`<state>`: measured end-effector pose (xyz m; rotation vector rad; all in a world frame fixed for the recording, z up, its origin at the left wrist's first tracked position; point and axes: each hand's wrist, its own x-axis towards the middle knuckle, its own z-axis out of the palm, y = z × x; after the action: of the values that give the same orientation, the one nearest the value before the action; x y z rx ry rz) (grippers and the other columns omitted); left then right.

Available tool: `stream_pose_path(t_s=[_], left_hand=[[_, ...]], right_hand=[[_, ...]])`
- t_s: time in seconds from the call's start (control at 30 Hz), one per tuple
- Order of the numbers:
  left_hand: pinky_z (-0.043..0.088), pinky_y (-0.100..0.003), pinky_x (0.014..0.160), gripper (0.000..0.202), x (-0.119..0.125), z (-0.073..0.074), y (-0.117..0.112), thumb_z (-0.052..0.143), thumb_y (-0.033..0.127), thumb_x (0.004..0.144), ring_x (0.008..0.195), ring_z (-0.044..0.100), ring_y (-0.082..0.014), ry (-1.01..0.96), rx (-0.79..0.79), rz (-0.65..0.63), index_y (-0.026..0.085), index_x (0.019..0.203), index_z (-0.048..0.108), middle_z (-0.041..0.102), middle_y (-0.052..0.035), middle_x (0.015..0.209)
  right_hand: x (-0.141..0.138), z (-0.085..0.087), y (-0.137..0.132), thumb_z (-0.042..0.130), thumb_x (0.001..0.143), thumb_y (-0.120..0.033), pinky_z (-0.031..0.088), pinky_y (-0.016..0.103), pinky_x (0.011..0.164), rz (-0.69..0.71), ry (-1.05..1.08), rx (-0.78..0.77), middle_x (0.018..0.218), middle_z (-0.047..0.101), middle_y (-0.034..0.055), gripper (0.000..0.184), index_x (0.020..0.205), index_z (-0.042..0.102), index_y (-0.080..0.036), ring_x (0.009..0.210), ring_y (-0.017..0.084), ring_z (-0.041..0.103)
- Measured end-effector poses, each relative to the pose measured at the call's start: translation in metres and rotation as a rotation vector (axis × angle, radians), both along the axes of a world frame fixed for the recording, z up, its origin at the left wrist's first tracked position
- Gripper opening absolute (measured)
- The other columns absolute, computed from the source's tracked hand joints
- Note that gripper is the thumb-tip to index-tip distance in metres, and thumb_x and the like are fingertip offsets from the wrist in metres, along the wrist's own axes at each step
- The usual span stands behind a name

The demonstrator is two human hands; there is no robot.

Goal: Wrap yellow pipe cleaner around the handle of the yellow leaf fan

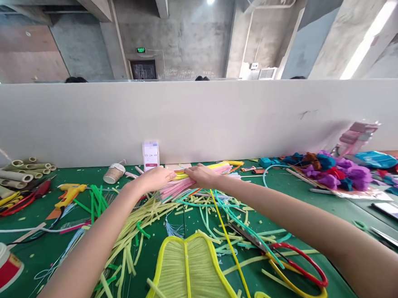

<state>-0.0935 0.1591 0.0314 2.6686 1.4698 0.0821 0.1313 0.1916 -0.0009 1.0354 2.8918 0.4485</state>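
At the far middle of the table lies a bundle of pink and yellow pipe cleaners (176, 190). My left hand (158, 177) reaches over its left end, fingers closed on the stems and their tips partly hidden. Just to the right, my right hand (202, 175) bends its fingers down over the same bundle. Nearer to me is a wing-like shape of pale yellow-green pipe cleaners with a bright yellow outline (188, 277). A single yellow pipe cleaner (228, 242) runs beside it. Large scissors with red and yellow handles (295, 265) lie under my right forearm, blades pointing away.
Cut yellow-green stems (136, 226) litter the left middle. A yellow glue gun (69, 194), bamboo tubes (20, 173) and a paper cup (3, 269) are left. A phone with a timer (151, 155) leans on the white partition (197, 117). Purple crepe flowers (354, 172) lie right.
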Motion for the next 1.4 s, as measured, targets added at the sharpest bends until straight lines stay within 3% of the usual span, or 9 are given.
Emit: stream_pose_path(t_s=[0.1, 0.27, 0.67, 0.77, 1.03, 1.2, 1.4], left_hand=[[0.047, -0.03, 0.072, 0.043, -0.006, 0.008, -0.012, 0.03, 0.037, 0.102, 0.087, 0.067, -0.0227, -0.02, 0.033, 0.018, 0.02, 0.094, 0.069, 0.072, -0.0088, 0.098], [0.042, -0.029, 0.066, 0.044, -0.015, 0.019, -0.024, 0.031, 0.041, 0.099, 0.078, 0.065, -0.0228, -0.018, 0.071, 0.041, 0.02, 0.087, 0.068, 0.07, -0.0094, 0.088], [0.044, -0.029, 0.073, 0.038, -0.022, 0.02, -0.027, 0.034, 0.036, 0.097, 0.088, 0.064, -0.0232, -0.013, 0.001, 0.007, 0.02, 0.09, 0.067, 0.07, -0.0086, 0.094], [0.042, -0.028, 0.068, 0.036, -0.027, 0.024, -0.027, 0.039, 0.037, 0.094, 0.081, 0.064, -0.0215, -0.019, -0.053, -0.019, 0.02, 0.078, 0.066, 0.07, -0.0058, 0.084], [0.038, -0.026, 0.062, 0.021, -0.021, 0.021, -0.029, 0.054, 0.036, 0.082, 0.076, 0.064, -0.0189, -0.01, -0.117, -0.022, 0.02, 0.079, 0.067, 0.072, -0.003, 0.086], [0.033, -0.026, 0.054, 0.025, -0.018, 0.024, -0.025, 0.049, 0.035, 0.086, 0.066, 0.061, -0.0185, 0.054, -0.115, -0.015, 0.02, 0.074, 0.066, 0.069, -0.0033, 0.074], [0.04, -0.029, 0.059, 0.032, -0.007, 0.02, -0.034, 0.043, 0.035, 0.094, 0.073, 0.066, -0.0246, 0.184, 0.027, 0.05, 0.016, 0.087, 0.069, 0.072, -0.0128, 0.087]], right_hand=[[0.005, 0.012, 0.004, 0.061, 0.095, -0.036, 0.055, 0.045, 0.088, 0.029, -0.007, 0.054, 0.12, 0.064, 0.0091, 0.034, 0.122, 0.06, -0.016, 0.103, 0.023, 0.065], [0.002, 0.024, 0.005, 0.06, 0.095, -0.038, 0.051, 0.046, 0.091, 0.06, -0.017, 0.118, 0.111, 0.066, 0.0081, 0.034, 0.119, 0.06, -0.015, 0.101, 0.023, 0.064], [0.0, 0.012, 0.002, 0.06, 0.094, -0.042, 0.05, 0.044, 0.09, 0.096, -0.036, 0.095, 0.107, 0.067, 0.0075, 0.035, 0.115, 0.061, -0.015, 0.098, 0.023, 0.064], [0.005, 0.012, 0.004, 0.061, 0.093, -0.041, 0.049, 0.043, 0.09, 0.095, -0.031, 0.089, 0.105, 0.068, 0.0075, 0.035, 0.115, 0.061, -0.014, 0.097, 0.022, 0.065], [0.004, 0.008, 0.002, 0.059, 0.094, -0.044, 0.051, 0.043, 0.088, 0.101, -0.061, 0.073, 0.107, 0.067, 0.007, 0.036, 0.115, 0.061, -0.015, 0.095, 0.021, 0.065], [0.003, 0.007, 0.002, 0.063, 0.091, -0.039, 0.047, 0.041, 0.089, 0.124, -0.059, 0.058, 0.104, 0.068, 0.0085, 0.036, 0.116, 0.06, -0.013, 0.095, 0.023, 0.064], [0.003, 0.006, -0.002, 0.071, 0.086, -0.034, 0.043, 0.037, 0.087, 0.127, -0.042, 0.047, 0.103, 0.069, 0.0137, 0.04, 0.117, 0.058, -0.012, 0.099, 0.026, 0.065]])
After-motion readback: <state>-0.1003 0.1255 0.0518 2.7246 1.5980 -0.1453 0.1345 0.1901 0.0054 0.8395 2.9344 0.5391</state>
